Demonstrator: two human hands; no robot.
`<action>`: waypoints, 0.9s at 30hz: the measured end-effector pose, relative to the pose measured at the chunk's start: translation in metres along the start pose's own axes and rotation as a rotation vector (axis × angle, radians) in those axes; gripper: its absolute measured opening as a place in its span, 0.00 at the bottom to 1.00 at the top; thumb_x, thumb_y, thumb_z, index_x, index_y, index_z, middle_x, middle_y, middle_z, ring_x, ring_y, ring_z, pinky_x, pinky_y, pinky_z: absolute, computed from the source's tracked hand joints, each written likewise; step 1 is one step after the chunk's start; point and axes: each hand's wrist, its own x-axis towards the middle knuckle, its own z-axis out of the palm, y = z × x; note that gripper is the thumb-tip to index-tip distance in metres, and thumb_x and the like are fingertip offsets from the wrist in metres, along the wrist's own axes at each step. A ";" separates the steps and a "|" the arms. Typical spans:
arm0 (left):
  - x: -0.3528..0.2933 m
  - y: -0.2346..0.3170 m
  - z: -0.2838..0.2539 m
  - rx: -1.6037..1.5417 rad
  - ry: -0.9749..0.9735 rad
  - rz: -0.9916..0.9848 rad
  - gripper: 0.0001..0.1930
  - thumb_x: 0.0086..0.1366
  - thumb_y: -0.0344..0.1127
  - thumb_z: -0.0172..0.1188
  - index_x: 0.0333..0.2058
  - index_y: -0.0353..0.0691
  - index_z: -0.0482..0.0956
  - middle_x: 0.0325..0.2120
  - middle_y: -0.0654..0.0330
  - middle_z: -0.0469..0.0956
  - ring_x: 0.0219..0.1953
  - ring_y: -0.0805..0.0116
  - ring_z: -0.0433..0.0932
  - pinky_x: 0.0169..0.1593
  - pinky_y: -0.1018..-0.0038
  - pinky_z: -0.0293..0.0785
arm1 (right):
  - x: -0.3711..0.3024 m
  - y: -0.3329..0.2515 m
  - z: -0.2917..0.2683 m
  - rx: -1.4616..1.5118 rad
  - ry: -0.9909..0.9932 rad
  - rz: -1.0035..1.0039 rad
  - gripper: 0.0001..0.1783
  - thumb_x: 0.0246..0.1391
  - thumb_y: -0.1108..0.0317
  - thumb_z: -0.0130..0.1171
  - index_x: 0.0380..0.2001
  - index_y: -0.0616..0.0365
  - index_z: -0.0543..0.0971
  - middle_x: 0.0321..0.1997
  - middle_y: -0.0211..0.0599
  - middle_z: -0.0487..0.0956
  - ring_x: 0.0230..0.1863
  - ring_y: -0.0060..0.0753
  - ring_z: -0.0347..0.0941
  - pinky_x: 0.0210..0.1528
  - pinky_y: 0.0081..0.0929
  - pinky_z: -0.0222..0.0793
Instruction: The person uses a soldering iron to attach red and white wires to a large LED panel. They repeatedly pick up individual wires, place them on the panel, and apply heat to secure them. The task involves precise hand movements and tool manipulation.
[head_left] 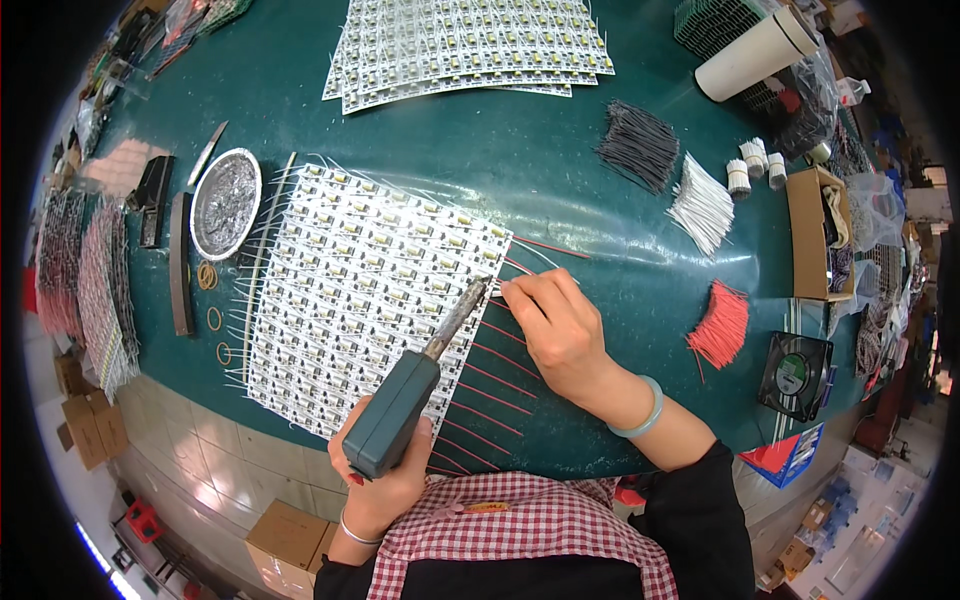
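Note:
My left hand (pixel 385 500) grips a dark green soldering gun (pixel 395 415). Its metal tip reaches the right edge of a white circuit board panel (pixel 350 290) covered with rows of small components. Close by that tip, my right hand (pixel 560 325) is pinched at the panel's edge on a thin wire, mostly hidden by the fingers. Red wires (pixel 495 401) stick out along the panel's right side, below my right hand. Above it, another red wire (pixel 555 247) and a pale wire stretch to the right. Pale wires also line the panel's left side.
Left of the panel stand a round foil dish (pixel 226 205), a dark bar (pixel 181 265) and rubber bands (pixel 207 276). Stacked panels (pixel 460 50) lie at the back. Black (pixel 637 145), white (pixel 702 205) and red wire bundles (pixel 718 325) lie right, near a fan (pixel 795 372) and cardboard box (pixel 810 235).

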 end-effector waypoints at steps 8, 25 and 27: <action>-0.008 -0.006 -0.002 -0.013 0.032 0.004 0.08 0.51 0.21 0.66 0.33 0.28 0.81 0.27 0.54 0.79 0.24 0.69 0.77 0.28 0.77 0.72 | 0.001 -0.001 -0.003 -0.001 0.019 -0.026 0.16 0.38 0.79 0.62 0.36 0.68 0.79 0.35 0.40 0.77 0.35 0.38 0.74 0.32 0.28 0.73; -0.018 -0.013 -0.007 -0.042 0.014 -0.022 0.09 0.51 0.21 0.66 0.33 0.28 0.81 0.28 0.53 0.80 0.25 0.67 0.79 0.29 0.75 0.74 | -0.007 -0.016 -0.004 -0.021 0.026 -0.037 0.16 0.40 0.77 0.62 0.37 0.66 0.79 0.36 0.37 0.78 0.35 0.36 0.74 0.32 0.30 0.70; -0.018 -0.014 -0.007 -0.024 0.006 -0.014 0.09 0.51 0.21 0.66 0.33 0.28 0.81 0.28 0.53 0.80 0.25 0.67 0.79 0.29 0.75 0.74 | -0.005 -0.015 -0.005 -0.031 0.033 -0.028 0.16 0.40 0.77 0.62 0.37 0.66 0.79 0.36 0.37 0.78 0.35 0.37 0.74 0.32 0.30 0.70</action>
